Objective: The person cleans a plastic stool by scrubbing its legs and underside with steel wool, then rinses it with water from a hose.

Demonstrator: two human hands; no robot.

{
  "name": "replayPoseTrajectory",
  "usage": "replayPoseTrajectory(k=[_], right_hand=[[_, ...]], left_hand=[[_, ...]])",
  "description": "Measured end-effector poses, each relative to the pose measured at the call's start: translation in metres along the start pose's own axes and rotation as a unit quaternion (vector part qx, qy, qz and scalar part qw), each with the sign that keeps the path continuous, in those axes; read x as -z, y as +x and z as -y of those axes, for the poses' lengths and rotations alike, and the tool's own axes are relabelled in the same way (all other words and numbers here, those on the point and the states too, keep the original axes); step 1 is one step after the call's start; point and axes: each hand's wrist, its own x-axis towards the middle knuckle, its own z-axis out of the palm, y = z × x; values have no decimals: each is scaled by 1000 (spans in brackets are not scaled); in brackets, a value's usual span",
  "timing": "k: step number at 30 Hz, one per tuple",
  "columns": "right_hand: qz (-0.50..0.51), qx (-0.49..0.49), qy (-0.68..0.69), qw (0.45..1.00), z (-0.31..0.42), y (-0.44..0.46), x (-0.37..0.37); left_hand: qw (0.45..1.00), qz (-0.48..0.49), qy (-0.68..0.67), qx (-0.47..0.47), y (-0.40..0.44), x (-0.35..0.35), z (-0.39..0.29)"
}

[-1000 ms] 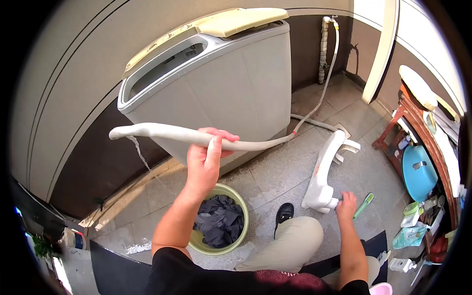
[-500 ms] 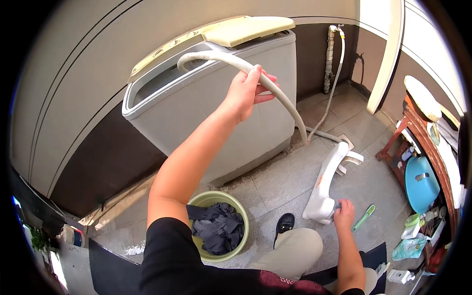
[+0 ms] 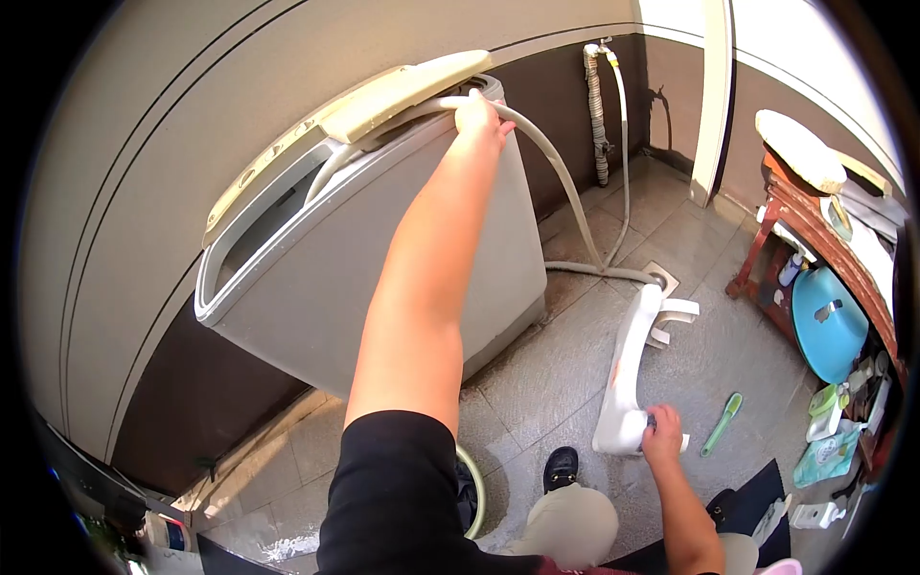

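The left hand is wrapped around a pale grey, flexible hose at the upper rim of a boxy, grey-white washing machine, one stretch dipping into the machine's open tub, another hanging beside it. To the machine's right, the right hand touches a curved, white plastic object; whether it grasps, I cannot tell.

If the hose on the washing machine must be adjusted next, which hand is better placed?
Probably the left: the left hand holds the hose at the washing machine's top, while the right hand is low, at the white plastic piece.
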Motion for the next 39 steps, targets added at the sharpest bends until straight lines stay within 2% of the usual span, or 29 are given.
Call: replayPoseTrajectory(k=[1, 2, 4, 6, 8, 9, 10, 12, 13, 14, 15, 17, 18, 19, 20, 21, 22, 24, 25, 26, 27, 28, 29, 31, 32, 34, 35, 37, 39], right_hand=[[-6, -10, 12, 1000, 2, 4, -2], [-8, -14, 14, 1000, -3, 7, -4], [15, -55, 24, 998, -8, -2, -9], [26, -67, 46, 996, -11, -9, -10], [25, -81, 65, 994, -16, 1, -10], [44, -78, 60, 994, -13, -6, -5], [55, -80, 55, 994, -13, 3, -7], [61, -82, 61, 993, -11, 6, -7], [50, -81, 70, 993, -15, 8, -11], [40, -79, 79, 993, -19, 6, -11], [57, -74, 82, 992, -25, 5, -14], [34, -81, 103, 991, -26, 5, -16], [55, -72, 111, 990, -27, 4, -17], [45, -101, 129, 985, -28, 5, -16], [43, -129, 151, 979, -27, 2, -14], [49, -121, 132, 983, -24, 3, -7], [49, -121, 132, 983, -23, 7, -7], [41, -129, 154, 979, -24, 2, -2], [40, -129, 154, 979, -24, 9, -4], [13, -141, 150, 979, -23, 13, -6], [-8, -168, 134, 977, -25, -2, 0], [-6, -183, 156, 971, -35, 10, -14], [-3, -229, 155, 961, -42, 0, -9], [-33, -276, 166, 946, -62, -6, -8], [-69, -257, 153, 952, -65, -6, -5], [-89, -291, 187, 934, -72, -10, 5], [-72, -336, 209, 916, -72, -10, 6], [-95, -268, 148, 947, -69, -19, 7], [-106, -130, 43, 985, -53, -24, 15]], left_hand=[[1000, 21, -14, -13, 15, -17, 3], [999, -28, -42, 9, 45, -34, 9], [999, -19, -45, 10, 65, -49, 6], [998, -56, -22, -22, 73, -51, 3], [995, -80, 59, 6, 88, -60, -3], [989, -139, 54, -7, 78, -67, -6], [940, -74, 329, 58, 87, -69, -23], [944, -95, 306, 81, 76, -79, -29], [905, -97, 413, 35, 119, -81, -13], [690, -11, 723, -20, 103, -85, -12], [365, 11, 923, -120, 84, -90, -11], [442, -29, 888, -125, 74, -96, -13], [436, -41, 893, -105, 71, -87, -7], [637, -104, 753, -131, 68, -101, 2], [793, -165, 568, -143, 64, -108, 12], [899, -224, 347, -147, 58, -109, 22], [949, -258, 101, -149, 57, -118, 30], [922, -186, 251, -227, 27, -96, 67], [952, -145, 178, -204, 14, -97, 67], [952, -95, 211, -203, -6, -84, 84], [923, 74, 284, -250, -46, -42, 137], [918, 73, 290, -260, -53, -41, 137], [902, 172, 327, -223, -84, -19, 159], [832, 257, 456, -183, -150, 47, 214], [823, 301, 461, -139, -183, 51, 244], [816, 323, 478, -24, -250, 97, 319], [803, 369, 468, 3, -285, 128, 353], [797, 433, 414, 76, -322, 141, 393], [792, 458, 403, -19, -358, 131, 406]])
